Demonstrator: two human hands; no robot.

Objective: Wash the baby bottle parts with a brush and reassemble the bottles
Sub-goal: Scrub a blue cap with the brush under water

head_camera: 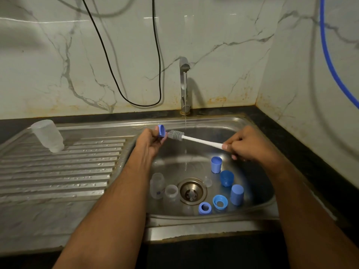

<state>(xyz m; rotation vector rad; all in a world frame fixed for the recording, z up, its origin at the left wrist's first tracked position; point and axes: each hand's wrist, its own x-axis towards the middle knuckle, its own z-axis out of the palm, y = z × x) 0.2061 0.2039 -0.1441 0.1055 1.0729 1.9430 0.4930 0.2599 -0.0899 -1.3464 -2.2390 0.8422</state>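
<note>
You pinch a small blue plastic bottle ring (161, 131) in your left hand (148, 141) above the steel sink basin (250, 127). Your right hand (247, 144) grips the white handle of a grey-bristled bottle brush (194, 139), its head touching the ring. Water runs from the chrome tap (184, 84). More blue caps and clear bottles lie around the drain (192, 191).

A bottle (48, 136) is laid on the drainboard (58, 171), left of the sink (242, 121). Caps (237, 194) and rings (220, 201) are grouped right of the drain (192, 191); two bottles (157, 185) are placed left of it.
</note>
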